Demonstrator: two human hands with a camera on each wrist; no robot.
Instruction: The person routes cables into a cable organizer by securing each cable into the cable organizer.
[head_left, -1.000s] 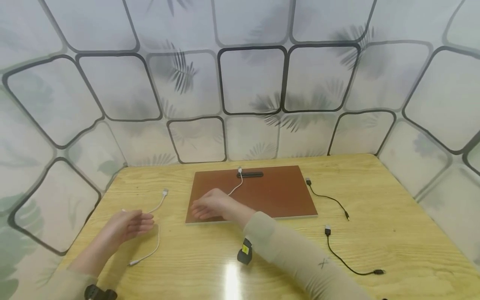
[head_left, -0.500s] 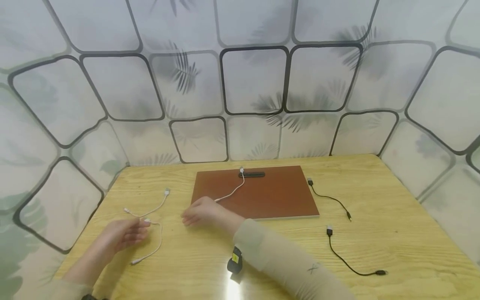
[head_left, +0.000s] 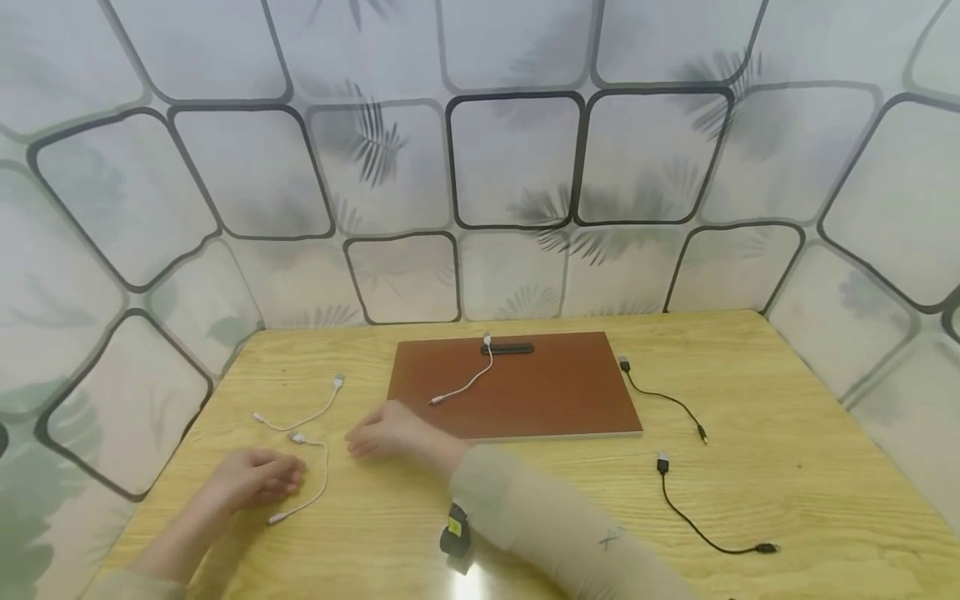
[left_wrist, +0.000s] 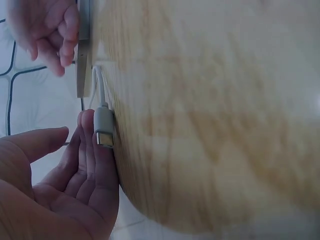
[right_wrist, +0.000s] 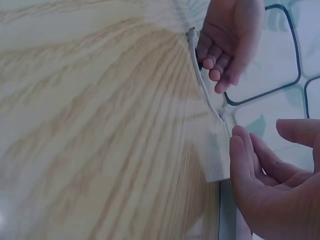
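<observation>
My left hand (head_left: pixel 251 482) hovers low over the left of the table, just left of a short white USB cable (head_left: pixel 324 479). In the left wrist view its thumb stands apart from the loosely bent fingers, and the cable's USB plug (left_wrist: pixel 104 127) shows beside the fingertips; contact cannot be told. My right hand (head_left: pixel 393 435) is at the left front corner of a brown board (head_left: pixel 555 392), fingers relaxed and nothing in them. A second white cable (head_left: pixel 303 421) lies behind the left hand. Another white cable (head_left: pixel 472 382) lies on the board, one end by a black strip (head_left: pixel 513 349).
To the right of the board lie two black cables, one farther back (head_left: pixel 663 396) and one nearer (head_left: pixel 690 523). The wooden table (head_left: pixel 750 367) ends at a patterned curtain (head_left: pixel 510 158) at the back and sides. A black wrist camera (head_left: pixel 455 531) sits by the right sleeve.
My right hand has drawn left and nearer, off the board's white cable, which now shows whole. My left hand has pulled back slightly, uncovering the two white cables' ends. The cables appear to stay put.
</observation>
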